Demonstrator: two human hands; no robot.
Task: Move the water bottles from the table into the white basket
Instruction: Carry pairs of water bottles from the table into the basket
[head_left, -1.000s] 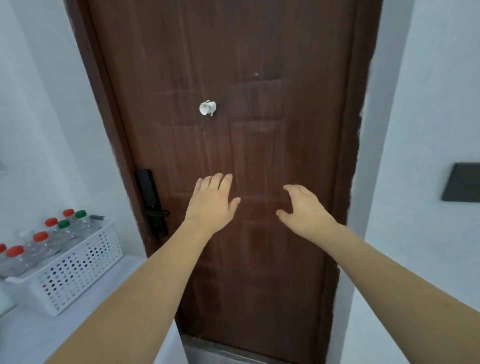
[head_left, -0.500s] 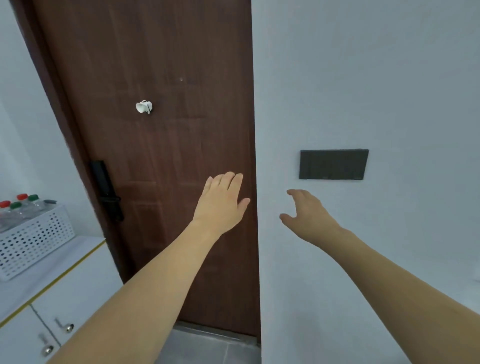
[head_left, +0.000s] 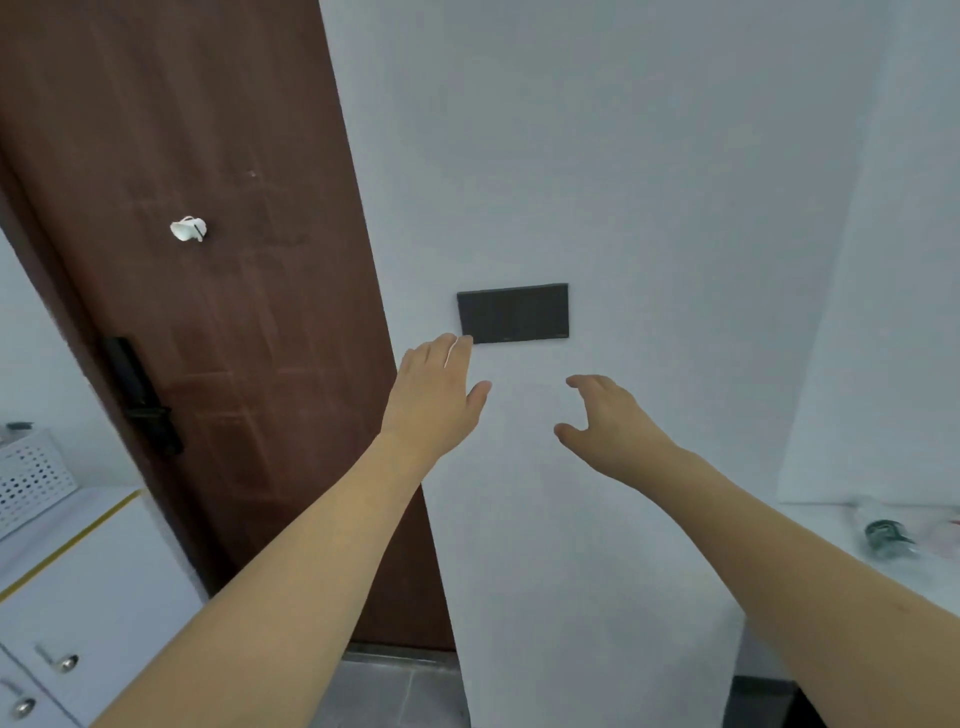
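Clear bottle (head_left: 889, 538) on table (head_left: 831, 525) at 4 o'clock from right hand (head_left: 610, 423), nearer than left hand (head_left: 434, 395); axis unclear. Both hands spread, empty.

Soft even light, blurred, edge-warped.

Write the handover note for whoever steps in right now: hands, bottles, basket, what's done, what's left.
Left hand: open, holds nothing, raised before the wall.
Right hand: open, fingers loosely bent, holds nothing.
Basket: far left on the white cabinet, mostly out of frame; its contents do not show.
Bottles: blurred at far right on the table; a dark-capped one seems to lie on its side.
Left to do: reach right, grip a bottle, carry it to the basket.
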